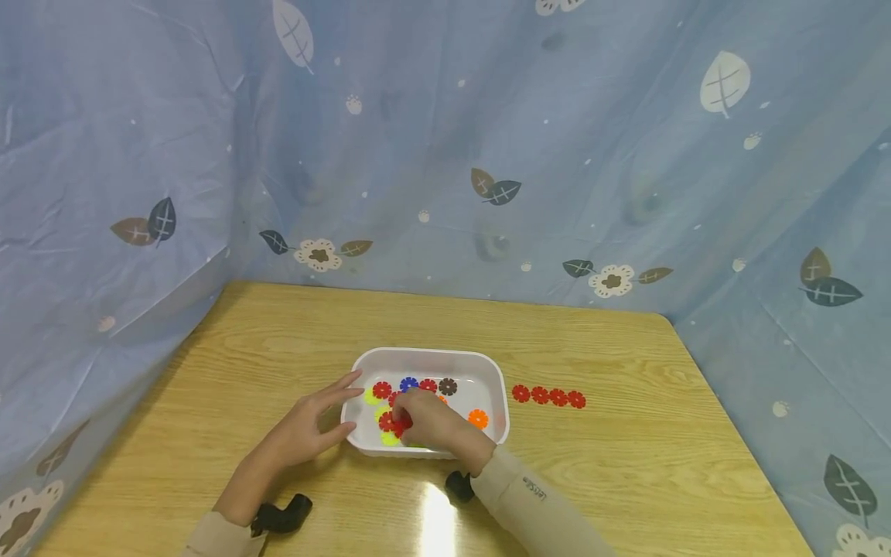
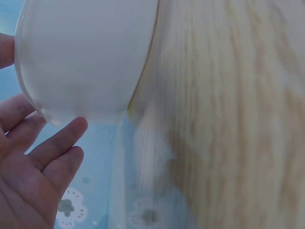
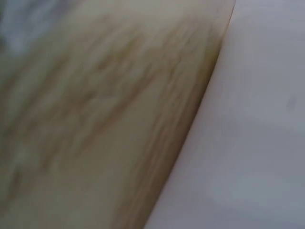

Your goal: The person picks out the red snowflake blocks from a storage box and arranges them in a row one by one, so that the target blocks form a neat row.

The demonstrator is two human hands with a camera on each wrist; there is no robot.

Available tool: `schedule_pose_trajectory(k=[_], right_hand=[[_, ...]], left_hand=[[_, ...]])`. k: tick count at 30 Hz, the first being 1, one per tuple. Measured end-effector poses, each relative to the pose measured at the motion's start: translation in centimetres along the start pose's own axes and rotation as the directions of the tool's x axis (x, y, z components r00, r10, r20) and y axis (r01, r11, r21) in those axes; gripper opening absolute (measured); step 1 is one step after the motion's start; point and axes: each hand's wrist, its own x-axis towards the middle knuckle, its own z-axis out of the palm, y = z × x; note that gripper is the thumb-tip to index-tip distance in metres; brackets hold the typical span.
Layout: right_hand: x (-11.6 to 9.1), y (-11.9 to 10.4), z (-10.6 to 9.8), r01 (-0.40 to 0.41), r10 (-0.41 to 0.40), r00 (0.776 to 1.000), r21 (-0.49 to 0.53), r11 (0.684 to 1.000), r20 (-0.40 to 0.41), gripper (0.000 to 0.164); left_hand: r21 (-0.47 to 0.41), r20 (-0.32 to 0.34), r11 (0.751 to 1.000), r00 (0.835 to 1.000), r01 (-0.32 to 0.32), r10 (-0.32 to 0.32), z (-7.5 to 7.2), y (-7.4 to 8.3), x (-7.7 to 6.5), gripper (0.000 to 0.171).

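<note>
A white plastic tray (image 1: 490,387) holds several snowflake discs in red, yellow, blue, brown and orange. My left hand (image 1: 299,425) is at the tray's left end, fingers spread and fairly straight; in the left wrist view its fingertips (image 2: 78,126) meet the tray's wall (image 2: 86,57). Inside the tray, my right hand (image 1: 431,422) reaches down with bent fingers among red discs (image 1: 387,422). Whether it pinches one is hidden by the hand itself. The right wrist view shows only the tray's outer wall (image 3: 248,133), blurred, and no fingers.
Right of the tray, several red discs (image 1: 558,397) lie in a row on the wooden table (image 1: 592,464). An orange disc (image 1: 478,418) sits near the tray's right end. Blue leaf-patterned cloth (image 1: 431,155) hangs behind and at both sides.
</note>
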Motion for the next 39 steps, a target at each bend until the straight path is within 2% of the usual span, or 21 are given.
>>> schedule_pose_trajectory(k=[4,9,14,24,27,34,39], right_hand=[[-0.1,0.0,0.0,0.001,-0.001,1.0,0.059,0.998,-0.006,0.02],[-0.3,0.1,-0.2,0.002,0.004,0.999,0.18,0.984,-0.033,0.019],[-0.5,0.4,-0.6,-0.003,0.025,0.998,0.308,0.951,-0.066,0.016],[-1.4,1.1,-1.6,0.032,0.059,0.978,0.418,0.908,-0.202,0.017],[-2.1,1.6,-2.2,0.033,0.085,0.971,0.477,0.878,-0.224,0.018],[-4.4,4.0,-4.4,0.03,0.178,0.937,0.577,0.816,-0.301,0.021],[-6.6,6.3,-6.0,-0.01,0.297,0.895,0.652,0.758,-0.332,0.026]], left_hand=[[0.004,-0.001,1.0,1.0,0.008,-0.008,0.0,0.0,0.0,0.046],[-0.006,0.011,1.0,1.0,0.021,-0.021,-0.1,0.1,0.1,0.046],[-0.022,0.021,0.999,0.999,0.028,-0.027,-0.2,0.1,0.1,0.046],[-0.009,0.011,1.0,1.0,0.025,-0.025,0.0,0.0,0.1,0.046],[-0.012,0.021,0.999,0.999,0.041,-0.04,0.0,0.0,0.1,0.047],[-0.011,0.025,0.999,0.998,0.051,-0.051,0.0,0.0,0.0,0.047],[-0.013,0.022,0.999,0.999,0.047,-0.046,0.0,-0.1,-0.1,0.047]])
